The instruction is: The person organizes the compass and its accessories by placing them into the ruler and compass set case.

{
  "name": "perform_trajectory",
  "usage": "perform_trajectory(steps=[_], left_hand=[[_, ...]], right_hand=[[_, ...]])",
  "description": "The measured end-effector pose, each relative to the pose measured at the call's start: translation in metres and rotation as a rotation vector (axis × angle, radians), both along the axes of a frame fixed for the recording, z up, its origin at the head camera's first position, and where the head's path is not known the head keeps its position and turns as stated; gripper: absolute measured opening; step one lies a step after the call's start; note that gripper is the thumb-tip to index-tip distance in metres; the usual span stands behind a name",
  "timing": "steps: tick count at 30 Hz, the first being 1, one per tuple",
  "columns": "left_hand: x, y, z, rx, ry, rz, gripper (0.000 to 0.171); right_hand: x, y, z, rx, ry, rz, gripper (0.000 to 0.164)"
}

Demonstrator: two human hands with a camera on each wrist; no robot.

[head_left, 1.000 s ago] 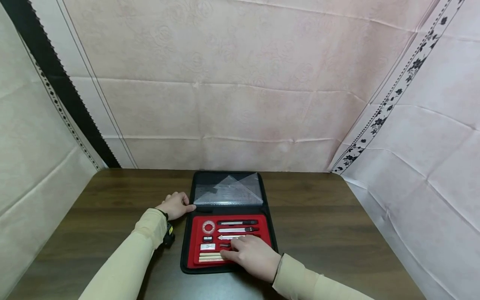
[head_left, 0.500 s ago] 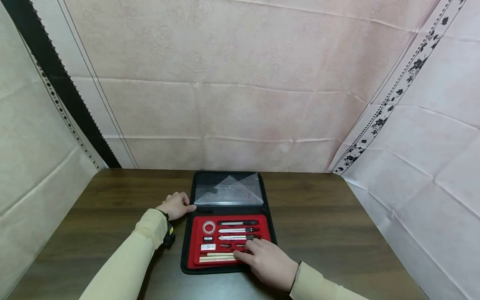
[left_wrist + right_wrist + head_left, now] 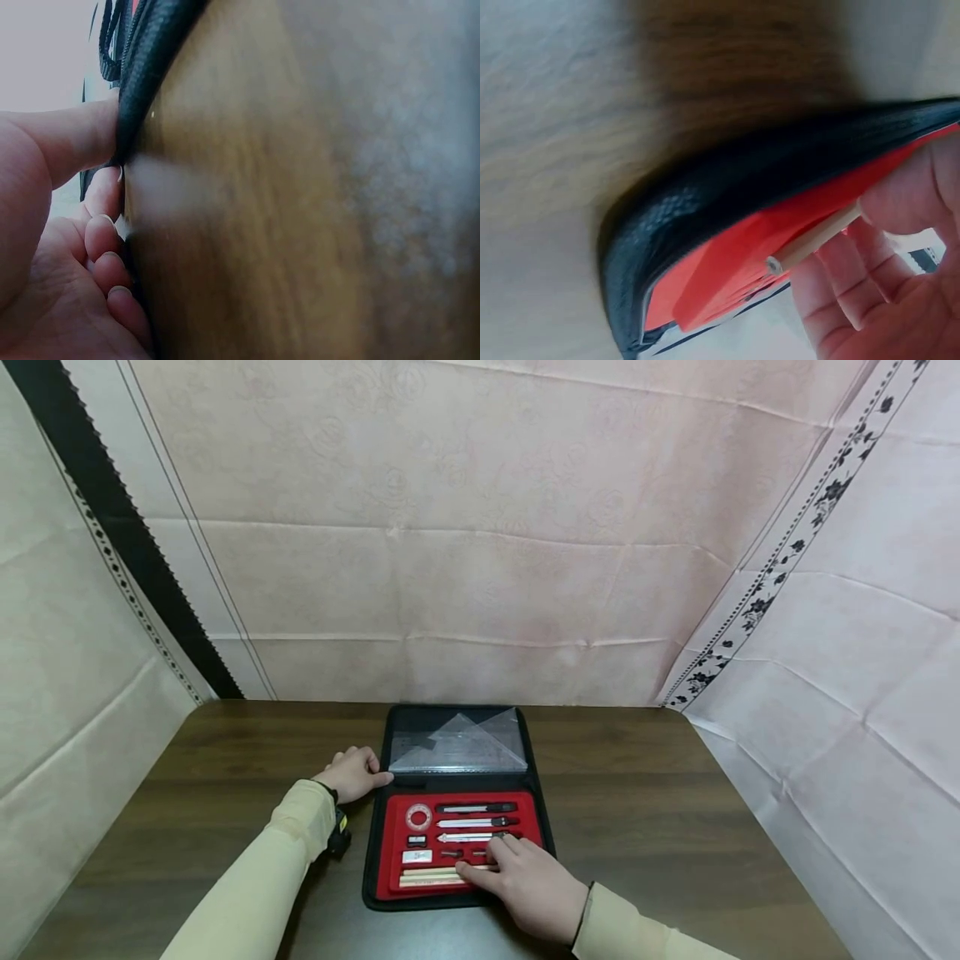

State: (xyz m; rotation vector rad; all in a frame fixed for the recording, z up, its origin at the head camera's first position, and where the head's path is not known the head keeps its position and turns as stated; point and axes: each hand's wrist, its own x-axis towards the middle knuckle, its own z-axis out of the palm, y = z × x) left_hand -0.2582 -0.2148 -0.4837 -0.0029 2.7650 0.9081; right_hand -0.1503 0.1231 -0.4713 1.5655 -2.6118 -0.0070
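Observation:
An unfolded black zip case lies on the table with a red tray of drawing tools in its near half. My left hand pinches the case's left edge near the fold; the left wrist view shows the thumb against the black edge. My right hand is over the tray's lower right. In the right wrist view its thumb and fingers pinch a wooden pencil, whose end sticks out. Other pencils lie in the tray, partly hidden by that hand.
Clear set squares sit in the case's far half. The tray also holds a round red-and-white item, a white eraser-like block and compass-like tools. Around them is a wooden table, with cloth hangings behind.
My right hand first moved right along the tray, uncovering small dark parts, then shifted slightly left, its thumb now at the upper pencil. My left hand has stayed on the case edge.

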Motion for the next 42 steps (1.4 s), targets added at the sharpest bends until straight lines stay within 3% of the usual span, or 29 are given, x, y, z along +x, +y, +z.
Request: perform_trajectory(steps=[10, 17, 26, 42], left_hand=[[0.002, -0.003, 0.003, 0.007, -0.007, 0.000, 0.034], [0.001, -0.003, 0.000, 0.004, -0.012, 0.004, 0.033], [0.003, -0.001, 0.004, 0.003, -0.012, 0.005, 0.033], [0.001, 0.000, 0.001, 0.007, -0.003, -0.003, 0.032]], right_hand=[[0.001, -0.005, -0.006, 0.021, 0.015, -0.006, 0.060], [0.006, 0.016, -0.005, -0.012, -0.077, -0.048, 0.059], [0.009, 0.038, -0.008, -0.009, -0.101, -0.105, 0.067], [0.003, 0.038, -0.015, -0.053, -0.089, -0.076, 0.052]])
